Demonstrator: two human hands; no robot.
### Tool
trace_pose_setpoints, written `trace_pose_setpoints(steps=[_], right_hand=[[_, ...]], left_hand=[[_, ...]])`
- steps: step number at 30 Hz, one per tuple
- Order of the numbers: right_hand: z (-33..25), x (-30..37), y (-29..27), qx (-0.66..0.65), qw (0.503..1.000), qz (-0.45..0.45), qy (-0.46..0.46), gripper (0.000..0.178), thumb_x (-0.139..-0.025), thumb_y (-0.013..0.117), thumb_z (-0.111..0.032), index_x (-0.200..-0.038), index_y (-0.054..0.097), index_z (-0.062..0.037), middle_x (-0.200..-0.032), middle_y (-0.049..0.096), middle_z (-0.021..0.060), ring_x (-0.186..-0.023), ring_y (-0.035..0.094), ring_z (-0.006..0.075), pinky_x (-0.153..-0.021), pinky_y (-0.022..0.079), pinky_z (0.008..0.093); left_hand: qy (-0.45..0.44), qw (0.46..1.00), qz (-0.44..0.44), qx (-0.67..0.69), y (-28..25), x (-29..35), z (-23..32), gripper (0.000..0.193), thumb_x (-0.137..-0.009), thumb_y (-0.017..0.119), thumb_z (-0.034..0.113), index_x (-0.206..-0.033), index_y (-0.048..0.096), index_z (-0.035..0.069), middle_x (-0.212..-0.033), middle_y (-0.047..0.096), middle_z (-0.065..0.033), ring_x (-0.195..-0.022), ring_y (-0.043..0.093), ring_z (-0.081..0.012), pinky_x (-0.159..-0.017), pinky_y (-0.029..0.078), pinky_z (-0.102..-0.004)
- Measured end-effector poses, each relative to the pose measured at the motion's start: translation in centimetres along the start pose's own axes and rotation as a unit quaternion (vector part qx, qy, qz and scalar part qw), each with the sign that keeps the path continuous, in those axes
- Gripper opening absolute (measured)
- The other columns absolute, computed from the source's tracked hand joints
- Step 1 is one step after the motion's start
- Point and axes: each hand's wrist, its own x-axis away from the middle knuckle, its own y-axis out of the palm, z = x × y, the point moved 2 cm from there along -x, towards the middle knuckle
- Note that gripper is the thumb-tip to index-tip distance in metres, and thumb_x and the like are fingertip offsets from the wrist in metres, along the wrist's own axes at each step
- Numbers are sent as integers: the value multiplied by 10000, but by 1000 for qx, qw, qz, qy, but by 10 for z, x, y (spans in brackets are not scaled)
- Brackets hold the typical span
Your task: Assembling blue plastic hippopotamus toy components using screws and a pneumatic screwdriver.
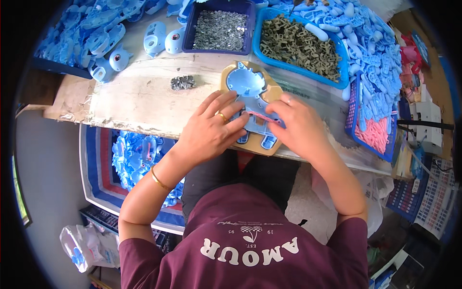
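Note:
A light-blue plastic toy shell half (pixel 246 83), hollow side up, lies in a tan shaped holder (pixel 275 92) at the table's front edge. My left hand (pixel 209 127) rests over the shell's left side, fingers stretched and apart, wearing a ring. My right hand (pixel 302 126) is at the shell's right side, its fingers curled in; what they hold, if anything, is hidden. Between the hands, a thin pink piece (pixel 259 115) crosses the shell's middle, its right end close to my right fingertips. The shell's sides are partly hidden under both hands.
Behind the holder stand a dark-blue bin (pixel 219 30) of small metal parts and a blue tray (pixel 301 45) of greenish-brown parts. Metal bits (pixel 183 83) lie left. Blue pieces heap at both sides; pink pieces (pixel 373 134) fill a right basket. Blue shells (pixel 139 159) lie below left.

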Motion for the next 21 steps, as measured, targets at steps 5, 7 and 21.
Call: trace_pose_setpoints(steps=[5, 7, 21], right_hand=[[7, 13, 5, -20, 999, 1, 36, 70, -827, 732, -128, -862, 697, -77, -793, 610, 77, -710, 644, 282, -627, 499, 411], [8, 16, 6, -23, 999, 22, 40, 71, -827, 737, -131, -848, 698, -75, -785, 605, 76, -694, 641, 273, -614, 495, 411], [-40, -36, -21, -77, 991, 102, -46, 406, -831, 788, -201, -1188, 651, -64, -973, 702, 114, -817, 688, 264, -743, 536, 376]], left_hand=[[-20, 1000, 6, 9, 4, 1, 3, 347, -858, 723, 206, -1191, 658, 134, -1310, 583, -71, -1335, 472, -332, -1139, 375, -505], [-28, 1000, 3, 6, 5, -1, 3, 349, -862, 721, 199, -1197, 659, 128, -1311, 585, -76, -1341, 467, -336, -1141, 369, -513], [-18, 999, 23, 18, -4, -2, 4, 348, -855, 731, 195, -1174, 633, 94, -1256, 600, -101, -1296, 507, -340, -1121, 399, -482]])
